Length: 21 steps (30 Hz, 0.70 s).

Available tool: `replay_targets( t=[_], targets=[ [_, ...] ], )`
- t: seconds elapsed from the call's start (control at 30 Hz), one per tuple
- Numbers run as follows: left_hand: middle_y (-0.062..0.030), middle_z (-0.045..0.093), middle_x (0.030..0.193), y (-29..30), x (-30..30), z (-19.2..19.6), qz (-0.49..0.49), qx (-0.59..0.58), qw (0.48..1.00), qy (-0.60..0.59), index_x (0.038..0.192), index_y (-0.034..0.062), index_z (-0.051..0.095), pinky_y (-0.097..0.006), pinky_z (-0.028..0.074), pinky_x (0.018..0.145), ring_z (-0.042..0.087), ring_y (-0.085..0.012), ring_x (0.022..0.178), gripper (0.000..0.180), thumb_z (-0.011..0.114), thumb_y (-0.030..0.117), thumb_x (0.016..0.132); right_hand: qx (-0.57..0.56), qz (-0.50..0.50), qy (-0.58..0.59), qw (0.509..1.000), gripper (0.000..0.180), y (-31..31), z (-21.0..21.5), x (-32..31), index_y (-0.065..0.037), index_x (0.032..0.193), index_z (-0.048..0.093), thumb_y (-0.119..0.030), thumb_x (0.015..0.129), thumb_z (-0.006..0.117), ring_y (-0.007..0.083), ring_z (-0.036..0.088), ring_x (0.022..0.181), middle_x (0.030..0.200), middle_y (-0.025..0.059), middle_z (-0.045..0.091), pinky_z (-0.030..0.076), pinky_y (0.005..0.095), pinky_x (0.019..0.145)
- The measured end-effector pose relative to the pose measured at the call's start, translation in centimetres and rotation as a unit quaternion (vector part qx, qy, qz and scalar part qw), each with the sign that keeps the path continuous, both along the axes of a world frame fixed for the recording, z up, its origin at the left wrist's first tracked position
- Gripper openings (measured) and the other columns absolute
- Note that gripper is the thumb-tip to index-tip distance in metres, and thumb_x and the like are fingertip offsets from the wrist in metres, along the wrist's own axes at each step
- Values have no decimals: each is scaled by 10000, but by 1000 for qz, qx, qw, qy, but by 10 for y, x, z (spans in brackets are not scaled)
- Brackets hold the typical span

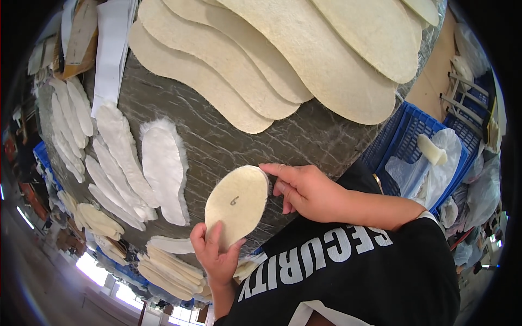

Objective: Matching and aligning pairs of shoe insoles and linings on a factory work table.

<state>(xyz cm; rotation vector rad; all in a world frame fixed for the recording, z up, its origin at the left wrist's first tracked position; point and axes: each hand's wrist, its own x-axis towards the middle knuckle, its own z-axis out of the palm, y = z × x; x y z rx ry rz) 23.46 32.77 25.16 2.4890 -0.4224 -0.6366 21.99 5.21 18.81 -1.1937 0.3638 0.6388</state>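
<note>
A cream felt insole [235, 198] with a small dark handwritten mark is held up over the dark, plastic-covered table. My left hand [217, 254] is closed on its lower end, fingers lying on the marked face. At the upper right edge, the index finger of my right hand [311, 190] presses against the rim, its thumb bent below and the other fingers curled. The insole's underside is hidden. Left of it, on the table, lies a white fleecy insole [163, 171], with a fanned row of similar white fleecy insoles [122, 157] beside it.
Large cream felt insoles [283, 54] overlap along the table's far side. White sheets [113, 54] lie at the far left. More cream insoles [171, 269] are stacked at the near left. Right of the table stands a blue plastic crate [405, 127] holding clear plastic bags.
</note>
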Motion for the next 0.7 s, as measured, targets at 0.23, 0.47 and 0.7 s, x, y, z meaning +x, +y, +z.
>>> replay_targets(
  t=[0.23, 0.47, 0.7],
  targets=[
    [-156, 436, 1204, 0, 1, -3, -10, 1, 1000, -27, 1148, 28, 613, -381, 436, 860, 495, -292, 1014, 635, 875, 134, 579, 1, -4, -2, 1000, 401, 1, 0, 1, 37, 1329, 448, -5, 931, 435, 223, 670, 635, 877, 203, 659, 541, 328, 621],
    [-160, 437, 1207, -2, 3, -2, -13, 8, 1000, -26, 1152, 34, 618, -382, 430, 872, 495, -303, 1023, 639, 873, 128, 573, 0, -4, -4, 1000, 399, 0, 0, 1, 45, 1326, 451, -7, 932, 426, 224, 673, 637, 862, 202, 658, 542, 327, 620],
    [-159, 444, 1200, -4, 4, -1, -4, 3, 1000, -17, 1140, 25, 629, -382, 428, 880, 498, -307, 1032, 634, 874, 116, 562, 7, 14, -7, 1000, 475, 1, -5, -1, 2, 1385, 410, 49, 913, 400, 175, 670, 662, 874, 142, 623, 559, 282, 601]
  ],
)
